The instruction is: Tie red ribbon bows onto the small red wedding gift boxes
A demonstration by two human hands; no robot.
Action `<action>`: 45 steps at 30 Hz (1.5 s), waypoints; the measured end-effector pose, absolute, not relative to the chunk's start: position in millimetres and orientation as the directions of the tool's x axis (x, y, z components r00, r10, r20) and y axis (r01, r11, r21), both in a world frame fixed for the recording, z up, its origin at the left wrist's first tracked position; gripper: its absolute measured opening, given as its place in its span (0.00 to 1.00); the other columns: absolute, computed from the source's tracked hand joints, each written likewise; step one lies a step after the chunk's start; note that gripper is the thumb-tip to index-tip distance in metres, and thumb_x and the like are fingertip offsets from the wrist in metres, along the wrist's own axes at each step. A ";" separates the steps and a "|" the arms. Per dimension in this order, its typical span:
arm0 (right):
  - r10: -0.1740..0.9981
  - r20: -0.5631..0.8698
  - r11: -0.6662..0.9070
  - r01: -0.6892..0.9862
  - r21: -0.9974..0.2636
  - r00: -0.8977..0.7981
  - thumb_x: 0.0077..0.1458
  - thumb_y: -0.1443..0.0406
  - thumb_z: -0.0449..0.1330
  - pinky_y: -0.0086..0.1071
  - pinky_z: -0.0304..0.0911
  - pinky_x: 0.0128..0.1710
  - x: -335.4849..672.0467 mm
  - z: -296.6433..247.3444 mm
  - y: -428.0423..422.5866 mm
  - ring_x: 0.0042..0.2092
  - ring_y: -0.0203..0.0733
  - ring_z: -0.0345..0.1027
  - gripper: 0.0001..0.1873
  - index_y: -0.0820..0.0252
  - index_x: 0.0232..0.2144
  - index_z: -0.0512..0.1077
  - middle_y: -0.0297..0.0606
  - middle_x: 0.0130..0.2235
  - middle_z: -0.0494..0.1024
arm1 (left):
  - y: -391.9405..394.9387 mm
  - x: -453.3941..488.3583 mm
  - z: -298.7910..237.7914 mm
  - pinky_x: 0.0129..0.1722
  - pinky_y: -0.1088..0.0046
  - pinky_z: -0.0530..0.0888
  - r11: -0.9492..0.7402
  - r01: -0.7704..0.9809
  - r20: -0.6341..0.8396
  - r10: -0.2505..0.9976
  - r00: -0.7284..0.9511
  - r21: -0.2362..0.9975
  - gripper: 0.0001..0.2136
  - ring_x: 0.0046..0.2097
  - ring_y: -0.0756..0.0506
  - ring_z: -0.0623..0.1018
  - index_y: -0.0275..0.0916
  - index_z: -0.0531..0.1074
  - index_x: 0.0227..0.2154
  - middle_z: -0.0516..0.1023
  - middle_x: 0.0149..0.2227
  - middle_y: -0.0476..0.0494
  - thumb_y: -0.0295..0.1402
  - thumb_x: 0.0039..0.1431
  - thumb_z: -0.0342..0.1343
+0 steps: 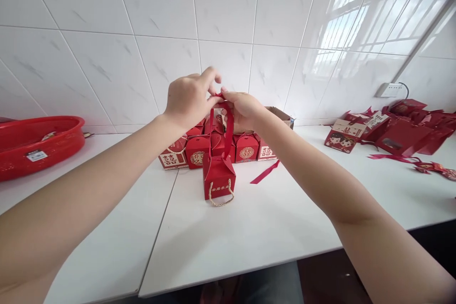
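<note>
A small red gift box (218, 178) with a rope handle stands on the white table (249, 228) in front of me. A red ribbon (228, 128) rises from its top in a loop. My left hand (190, 97) and my right hand (242, 110) meet above the box, both pinching the ribbon's upper end with closed fingers. Behind the box stands a row of several finished red boxes (199, 149). A loose strip of red ribbon (265, 172) lies on the table just right of the box.
A red plastic basket (35, 145) sits at the far left. Flat unfolded red boxes (392, 128) and ribbon pieces (409, 161) are piled at the right, below a wall socket (390, 89). An open cardboard box (283, 115) stands behind the row against the tiled wall.
</note>
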State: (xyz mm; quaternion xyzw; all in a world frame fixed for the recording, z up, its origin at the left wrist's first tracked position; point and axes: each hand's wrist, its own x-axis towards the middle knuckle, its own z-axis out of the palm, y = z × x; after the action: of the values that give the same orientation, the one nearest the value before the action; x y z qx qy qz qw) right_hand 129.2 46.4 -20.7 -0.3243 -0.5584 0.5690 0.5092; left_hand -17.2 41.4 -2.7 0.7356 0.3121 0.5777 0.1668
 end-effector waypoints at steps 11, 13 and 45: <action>0.869 0.170 0.138 -0.104 -0.985 -0.465 0.56 0.58 0.60 0.28 0.62 0.26 146.0 -16.2 49.3 0.23 0.30 0.58 0.11 0.61 0.30 0.71 0.33 0.25 0.69 | 40.9 -27.0 -27.2 0.39 0.67 0.64 -0.830 0.527 0.831 0.417 0.370 0.182 0.07 0.41 0.41 0.66 0.42 0.73 0.16 0.69 0.27 0.44 0.26 0.44 0.62; 0.844 0.168 0.178 -0.030 -0.984 -0.510 0.56 0.58 0.60 0.29 0.63 0.27 147.1 -14.5 50.5 0.26 0.32 0.61 0.12 0.62 0.29 0.72 0.35 0.26 0.71 | 40.4 -28.4 -36.7 0.40 0.67 0.65 -0.824 0.493 0.813 0.476 0.336 0.279 0.05 0.40 0.42 0.67 0.41 0.74 0.18 0.68 0.26 0.45 0.26 0.42 0.63; 0.284 0.841 0.868 0.495 -0.021 -0.462 0.64 0.54 0.47 0.36 0.69 0.43 159.9 -34.5 28.1 0.43 0.41 0.74 0.22 0.58 0.46 0.75 0.39 0.38 0.80 | 45.8 -11.1 -12.3 0.33 0.63 0.72 0.009 -0.209 0.104 0.845 0.524 0.978 0.04 0.32 0.41 0.77 0.37 0.66 0.22 0.73 0.24 0.42 0.29 0.49 0.50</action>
State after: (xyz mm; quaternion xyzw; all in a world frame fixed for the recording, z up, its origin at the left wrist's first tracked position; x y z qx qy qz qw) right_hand 159.9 28.1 -34.5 -0.2298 -0.8473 -0.1139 0.4651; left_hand -11.1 45.8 -12.3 0.5774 0.2753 0.4026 0.6548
